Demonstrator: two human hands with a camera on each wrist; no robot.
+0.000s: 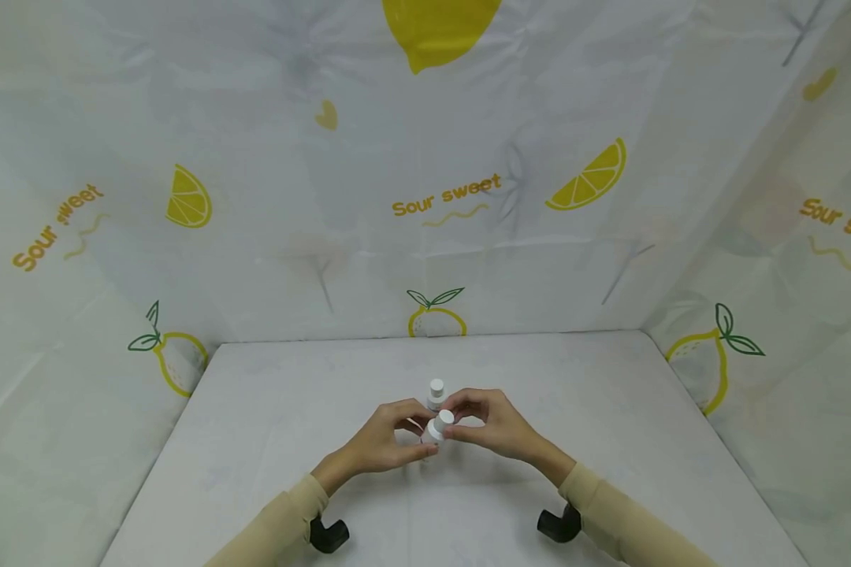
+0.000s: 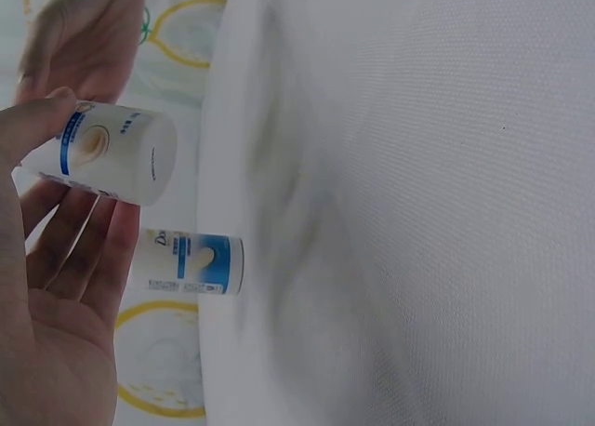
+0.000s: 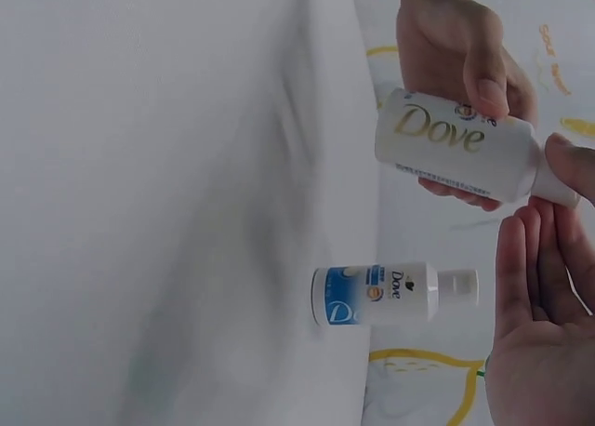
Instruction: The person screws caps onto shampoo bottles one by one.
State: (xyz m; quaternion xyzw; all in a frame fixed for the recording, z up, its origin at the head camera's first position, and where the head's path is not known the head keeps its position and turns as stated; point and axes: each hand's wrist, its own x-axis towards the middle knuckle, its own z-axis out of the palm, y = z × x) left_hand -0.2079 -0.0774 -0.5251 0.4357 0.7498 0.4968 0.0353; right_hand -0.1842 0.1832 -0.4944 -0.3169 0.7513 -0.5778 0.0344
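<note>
My left hand [image 1: 388, 438] grips a white Dove bottle [image 3: 456, 147] round its body, thumb on one side and fingers on the other. The bottle is held tilted above the table, its base showing in the left wrist view. With thumb and fingertips, my right hand [image 1: 495, 425] pinches the white cap [image 1: 445, 419] of that bottle. Just behind them a second Dove bottle [image 3: 376, 294], white with a blue lower band, stands upright on the table with its cap on. In the head view the hands partly hide its lower body.
A white cloth covers the table [image 1: 291, 394]. Lemon-printed sheets [image 1: 291, 197] hang behind it and at both sides. Two short black curved pieces [image 1: 329, 537] show beneath the forearms, one by each sleeve.
</note>
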